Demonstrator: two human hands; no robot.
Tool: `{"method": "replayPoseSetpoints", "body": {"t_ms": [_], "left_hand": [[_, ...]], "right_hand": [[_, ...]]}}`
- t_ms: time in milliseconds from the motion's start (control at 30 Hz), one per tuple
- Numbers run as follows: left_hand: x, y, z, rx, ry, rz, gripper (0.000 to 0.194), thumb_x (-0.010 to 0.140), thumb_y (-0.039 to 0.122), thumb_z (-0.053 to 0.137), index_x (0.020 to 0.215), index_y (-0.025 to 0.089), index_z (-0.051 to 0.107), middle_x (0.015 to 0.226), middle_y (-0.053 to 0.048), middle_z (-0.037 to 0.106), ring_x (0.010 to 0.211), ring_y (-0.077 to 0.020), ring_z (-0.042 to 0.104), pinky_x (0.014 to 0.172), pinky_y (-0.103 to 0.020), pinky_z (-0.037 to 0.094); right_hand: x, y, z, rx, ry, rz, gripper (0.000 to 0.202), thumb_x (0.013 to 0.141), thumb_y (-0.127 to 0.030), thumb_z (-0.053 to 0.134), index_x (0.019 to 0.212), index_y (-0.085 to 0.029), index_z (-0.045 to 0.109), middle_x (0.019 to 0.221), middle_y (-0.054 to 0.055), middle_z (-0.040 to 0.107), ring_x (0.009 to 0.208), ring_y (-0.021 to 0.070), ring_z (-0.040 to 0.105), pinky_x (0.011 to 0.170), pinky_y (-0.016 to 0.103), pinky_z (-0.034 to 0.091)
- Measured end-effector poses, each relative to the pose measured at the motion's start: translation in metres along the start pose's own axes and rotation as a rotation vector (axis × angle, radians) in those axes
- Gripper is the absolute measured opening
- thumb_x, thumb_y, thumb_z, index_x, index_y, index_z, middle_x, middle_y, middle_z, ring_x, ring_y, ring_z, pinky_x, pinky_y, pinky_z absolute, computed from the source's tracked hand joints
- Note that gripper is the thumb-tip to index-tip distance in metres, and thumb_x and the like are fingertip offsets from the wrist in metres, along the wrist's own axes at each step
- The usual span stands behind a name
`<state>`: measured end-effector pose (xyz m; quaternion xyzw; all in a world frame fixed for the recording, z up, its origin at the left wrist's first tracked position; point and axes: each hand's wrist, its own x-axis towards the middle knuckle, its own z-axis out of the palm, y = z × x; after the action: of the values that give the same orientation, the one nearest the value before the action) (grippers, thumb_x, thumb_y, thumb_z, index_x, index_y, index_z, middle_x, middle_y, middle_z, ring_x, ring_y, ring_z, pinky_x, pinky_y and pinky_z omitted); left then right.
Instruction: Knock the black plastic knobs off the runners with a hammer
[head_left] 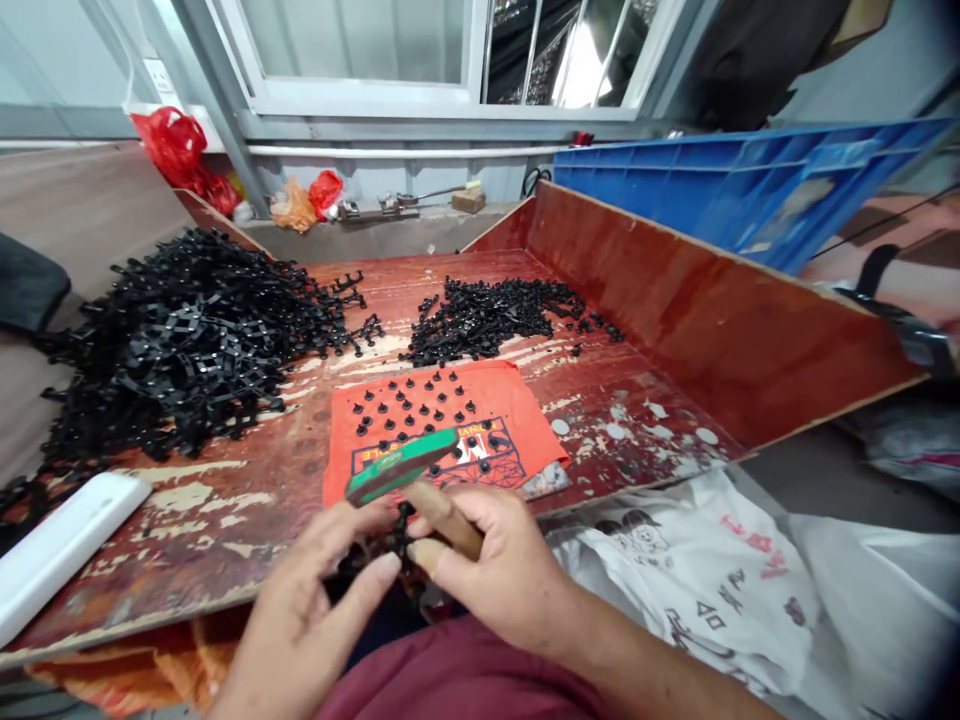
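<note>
My right hand (510, 565) is closed round the wooden handle of a hammer (444, 514). Its green-sided head points up and to the left, over the front of an orange cloth (517, 400). Close beside it, my left hand (311, 585) grips small black plastic parts (403, 530) between thumb and fingers. The right thumb and fingertips are at these parts too; their lower portion is hidden by the hands. Many small black studs (407, 405) stand spread out on the cloth, which has printed lettering.
A large heap of linked black parts (195, 340) covers the left of the worn red table (300, 530). A smaller black pile (495, 310) lies behind the cloth. A wooden side board (697, 310) and blue crate (690, 180) stand right; a white sack (697, 590) lies below.
</note>
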<state>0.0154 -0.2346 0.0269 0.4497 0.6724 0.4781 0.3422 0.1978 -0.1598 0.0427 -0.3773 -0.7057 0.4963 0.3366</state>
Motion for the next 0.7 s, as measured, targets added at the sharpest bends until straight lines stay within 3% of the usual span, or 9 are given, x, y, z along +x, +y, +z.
{"method": "replayPoseSetpoints", "body": {"t_ms": [67, 133, 233, 333, 433, 533, 700], "left_hand": [[-0.004, 0.002, 0.009, 0.003, -0.207, -0.008, 0.023, 0.081, 0.045, 0.07, 0.089, 0.025, 0.076, 0.091, -0.005, 0.072, 0.091, -0.0246, 0.065, 0.085, -0.032, 0.052], [-0.004, 0.003, 0.017, -0.032, -0.296, -0.064, 0.029, 0.088, 0.049, 0.06, 0.089, 0.023, 0.073, 0.077, -0.002, 0.068, 0.075, -0.0195, 0.061, 0.072, -0.027, 0.05], [0.005, 0.001, 0.019, -0.019, -0.215, -0.137, 0.034, 0.087, 0.056, 0.058, 0.087, 0.023, 0.068, 0.064, 0.003, 0.056, 0.062, -0.0147, 0.051, 0.058, -0.023, 0.041], [0.022, 0.0, 0.01, 0.179, -0.132, -0.143, 0.039, 0.086, 0.06, 0.057, 0.079, 0.022, 0.063, 0.062, 0.004, 0.052, 0.062, -0.0142, 0.047, 0.057, -0.023, 0.035], [0.038, -0.001, 0.005, 0.431, -0.186, -0.096, 0.044, 0.087, 0.063, 0.05, 0.076, 0.023, 0.062, 0.066, 0.003, 0.057, 0.068, -0.0171, 0.053, 0.063, -0.025, 0.035], [0.046, 0.0, 0.008, 0.58, -0.242, -0.076, 0.048, 0.091, 0.063, 0.041, 0.074, 0.023, 0.061, 0.07, 0.001, 0.063, 0.073, -0.0202, 0.059, 0.067, -0.027, 0.036], [0.049, 0.0, 0.018, 0.728, -0.245, -0.086, 0.046, 0.094, 0.057, 0.035, 0.089, 0.026, 0.068, 0.079, -0.003, 0.073, 0.085, -0.0254, 0.067, 0.071, -0.029, 0.038]], "right_hand": [[0.0, 0.002, 0.006, -0.014, 0.0, 0.022, 0.007, 0.078, -0.015, 0.065, 0.077, -0.019, 0.071, 0.069, -0.002, 0.068, 0.062, 0.0132, 0.061, 0.059, 0.021, 0.046], [0.0, 0.005, 0.007, 0.02, -0.005, 0.068, 0.006, 0.08, -0.016, 0.065, 0.08, -0.018, 0.071, 0.071, -0.002, 0.067, 0.063, 0.0131, 0.061, 0.059, 0.021, 0.045], [0.001, 0.013, -0.006, 0.105, -0.027, 0.115, 0.008, 0.085, -0.022, 0.065, 0.092, -0.02, 0.07, 0.08, -0.003, 0.067, 0.07, 0.013, 0.061, 0.063, 0.02, 0.046], [-0.004, 0.022, -0.029, -0.008, 0.045, 0.151, 0.01, 0.092, -0.027, 0.06, 0.095, -0.02, 0.065, 0.075, -0.004, 0.061, 0.062, 0.0112, 0.054, 0.059, 0.02, 0.042], [-0.013, 0.031, -0.052, -0.147, 0.051, 0.181, 0.021, 0.101, -0.033, 0.048, 0.105, -0.021, 0.066, 0.071, -0.004, 0.057, 0.057, 0.0113, 0.05, 0.055, 0.021, 0.039], [-0.023, 0.037, -0.066, -0.248, 0.013, 0.147, 0.033, 0.106, -0.033, 0.039, 0.133, -0.03, 0.059, 0.071, -0.005, 0.058, 0.063, 0.0133, 0.055, 0.061, 0.022, 0.042], [-0.035, 0.04, -0.07, -0.307, -0.039, 0.127, 0.041, 0.107, -0.031, 0.038, 0.145, -0.042, 0.047, 0.109, -0.003, 0.07, 0.08, 0.0155, 0.065, 0.07, 0.023, 0.049]]}}
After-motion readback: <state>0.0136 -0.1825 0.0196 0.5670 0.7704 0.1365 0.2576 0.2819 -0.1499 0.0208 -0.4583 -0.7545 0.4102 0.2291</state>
